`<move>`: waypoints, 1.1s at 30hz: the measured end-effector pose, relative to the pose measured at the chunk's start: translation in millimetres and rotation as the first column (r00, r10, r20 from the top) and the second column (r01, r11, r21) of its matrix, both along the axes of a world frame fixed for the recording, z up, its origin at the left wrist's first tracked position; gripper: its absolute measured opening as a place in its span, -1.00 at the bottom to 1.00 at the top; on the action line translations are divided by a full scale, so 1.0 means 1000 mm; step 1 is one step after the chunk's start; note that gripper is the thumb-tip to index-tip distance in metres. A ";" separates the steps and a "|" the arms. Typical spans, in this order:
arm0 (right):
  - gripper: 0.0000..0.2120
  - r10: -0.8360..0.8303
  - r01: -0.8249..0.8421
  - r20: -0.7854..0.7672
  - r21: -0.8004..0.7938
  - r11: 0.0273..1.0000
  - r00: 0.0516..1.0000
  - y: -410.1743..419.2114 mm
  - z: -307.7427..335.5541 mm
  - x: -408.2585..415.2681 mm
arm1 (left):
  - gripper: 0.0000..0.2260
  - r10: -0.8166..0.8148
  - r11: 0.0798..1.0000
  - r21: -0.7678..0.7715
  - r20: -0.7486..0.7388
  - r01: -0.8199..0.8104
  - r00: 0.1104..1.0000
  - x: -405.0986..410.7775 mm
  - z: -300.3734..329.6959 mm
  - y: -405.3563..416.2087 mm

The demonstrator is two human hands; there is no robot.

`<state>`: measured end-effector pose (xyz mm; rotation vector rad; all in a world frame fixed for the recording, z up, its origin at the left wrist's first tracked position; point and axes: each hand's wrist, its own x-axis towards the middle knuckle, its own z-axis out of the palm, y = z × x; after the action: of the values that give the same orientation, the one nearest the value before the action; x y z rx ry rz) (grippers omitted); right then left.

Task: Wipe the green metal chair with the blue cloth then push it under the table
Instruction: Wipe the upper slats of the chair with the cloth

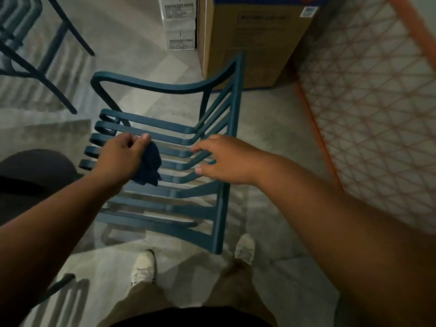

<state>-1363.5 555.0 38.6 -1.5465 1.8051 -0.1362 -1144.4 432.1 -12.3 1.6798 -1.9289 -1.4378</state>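
Wiping is the step judged to be in hand: the cloth is bunched in the left hand, whose fingers are clenched round it, and it is held over the seat slats of the chair, touching or just above them; which cannot be told. The right hand is laid on the bend where the seat slats turn up into the back, its fingers spread and loose, resting on the slats, not closed round anything. The chair stands upright on the floor, directly ahead of the shoes, with its curved armrest at the far side.

Most of the task is judged still undone. For the next move, the cloth would have to be drawn along each slat in turn, then over the armrest and back, with the chair steadied by the right hand. Only then can the chair be pushed under the surface, the orange-rimmed mesh top at the right, which calls for turning the chair toward it.

Three boxes stand beyond the chair: a large brown carton and two stacked white paper boxes. All are seen closed, so their contents cannot be told.
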 end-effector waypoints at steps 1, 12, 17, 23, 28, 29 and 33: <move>-0.50 0.016 -0.015 0.022 -0.035 0.999 1.000 0.003 0.004 -0.016 | -0.75 0.023 1.000 -0.020 -0.001 -0.023 1.000 -0.021 0.005 0.006; -0.51 0.146 -0.143 0.025 -0.076 0.987 0.989 0.010 0.030 -0.181 | -0.75 0.103 0.978 -0.176 -0.069 -0.114 0.992 -0.171 0.056 0.046; -0.53 0.213 -0.211 0.006 -0.103 0.972 0.977 -0.041 0.031 -0.213 | -0.74 0.154 0.971 -0.176 -0.055 -0.162 0.986 -0.196 0.056 0.024; -0.56 0.386 -0.392 -0.068 -0.115 0.913 0.920 -0.138 0.025 -0.241 | -0.72 0.302 0.940 -0.146 -0.058 -0.307 0.952 -0.206 0.033 -0.031; -0.58 0.469 -0.471 -0.051 -0.105 0.876 0.882 -0.229 0.019 -0.260 | -0.70 0.417 0.901 -0.118 -0.025 -0.417 0.909 -0.221 0.012 -0.092; -0.59 0.490 -0.492 -0.046 -0.105 0.864 0.871 -0.245 0.017 -0.263 | -0.69 0.446 0.887 -0.123 -0.017 -0.445 0.895 -0.224 0.010 -0.102; -0.61 0.599 -0.597 -0.003 -0.097 0.797 0.801 -0.312 0.005 -0.277 | -0.68 0.562 0.823 -0.127 0.041 -0.554 0.826 -0.233 -0.005 -0.137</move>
<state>-1640.2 243.3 43.3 -2.0985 1.2156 0.0670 -1377.3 295.0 -17.8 2.0379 -1.3304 -1.0278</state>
